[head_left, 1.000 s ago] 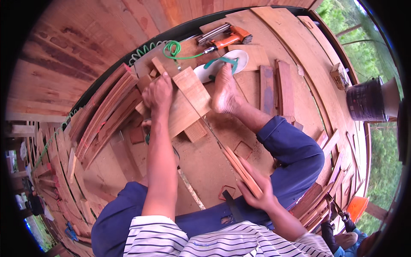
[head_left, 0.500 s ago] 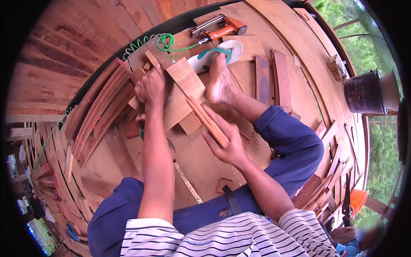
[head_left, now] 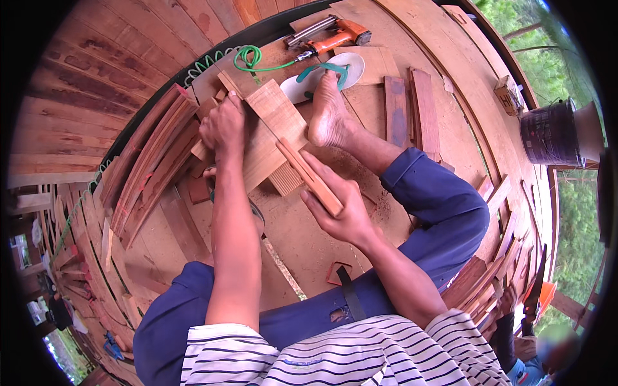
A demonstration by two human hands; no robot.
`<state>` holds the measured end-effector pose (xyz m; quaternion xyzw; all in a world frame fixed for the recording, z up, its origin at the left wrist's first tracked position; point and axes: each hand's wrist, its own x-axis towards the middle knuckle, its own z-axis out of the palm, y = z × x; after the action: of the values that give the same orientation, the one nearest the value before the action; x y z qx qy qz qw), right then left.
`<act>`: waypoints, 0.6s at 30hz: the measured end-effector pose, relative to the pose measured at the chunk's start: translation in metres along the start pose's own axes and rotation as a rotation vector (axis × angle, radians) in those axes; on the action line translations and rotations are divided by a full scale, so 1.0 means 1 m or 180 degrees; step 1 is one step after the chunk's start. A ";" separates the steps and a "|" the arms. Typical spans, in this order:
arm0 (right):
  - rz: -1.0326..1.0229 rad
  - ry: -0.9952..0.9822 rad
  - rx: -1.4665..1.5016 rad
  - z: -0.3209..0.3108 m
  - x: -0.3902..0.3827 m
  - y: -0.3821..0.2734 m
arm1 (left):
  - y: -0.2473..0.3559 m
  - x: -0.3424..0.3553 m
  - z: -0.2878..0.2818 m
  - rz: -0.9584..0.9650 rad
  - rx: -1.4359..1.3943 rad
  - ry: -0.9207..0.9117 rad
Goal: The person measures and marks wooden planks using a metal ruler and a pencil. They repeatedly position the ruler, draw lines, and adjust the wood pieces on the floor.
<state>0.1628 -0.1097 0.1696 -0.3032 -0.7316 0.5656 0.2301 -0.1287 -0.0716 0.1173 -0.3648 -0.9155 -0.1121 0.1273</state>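
My right hand (head_left: pixel 344 209) is wrapped round the wooden handle (head_left: pixel 310 177) of what looks like a handsaw. Its thin dark blade, seen edge-on, runs up and left against a pale wooden block (head_left: pixel 278 109). My left hand (head_left: pixel 223 128) is closed over a narrow wooden piece (head_left: pixel 228 83) beside the block, with its fingertips partly hidden. Below the blade lies a wider pale board (head_left: pixel 254 161), and a grooved wood end (head_left: pixel 285 178) shows under it. My bare foot (head_left: pixel 327 116) is close to the block's right side.
An orange nail gun (head_left: pixel 344 35) with a green hose (head_left: pixel 250 61) lies at the back. A white sandal (head_left: pixel 351 67) sits near my foot. Curved red-brown boards (head_left: pixel 151 154) are stacked at left. A bucket (head_left: pixel 550 135) stands far right; another person (head_left: pixel 515 347) is at lower right.
The saw handle and my right hand have shifted slightly up and left. My left hand stays on the wood. At lower right, the other person's arm has come up into view.
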 end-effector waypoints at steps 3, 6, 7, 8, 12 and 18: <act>0.0034 -0.0162 -0.0248 -0.028 -0.082 -0.015 | -0.022 0.007 0.004 -0.0162 0.0036 -0.0129; -0.0016 -0.0188 -0.0281 -0.064 -0.149 -0.022 | -0.012 0.006 0.002 -0.0135 0.0069 -0.0014; 0.0236 -0.0345 -0.0206 -0.063 -0.134 -0.027 | -0.013 -0.003 0.003 -0.0083 0.0099 -0.0008; 0.0115 -0.0155 -0.0167 -0.045 -0.102 -0.024 | -0.013 -0.007 0.000 -0.0032 0.0093 0.0021; -0.0331 0.0139 -0.0127 0.002 0.003 0.011 | 0.002 -0.003 -0.002 0.0022 0.0054 0.0108; 0.0151 -0.0258 -0.0305 -0.070 -0.155 -0.017 | -0.017 0.009 0.001 -0.0041 0.0074 0.0111</act>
<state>0.3172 -0.1734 0.2044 -0.3080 -0.7591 0.5471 0.1720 -0.1474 -0.0774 0.1170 -0.3555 -0.9167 -0.1086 0.1467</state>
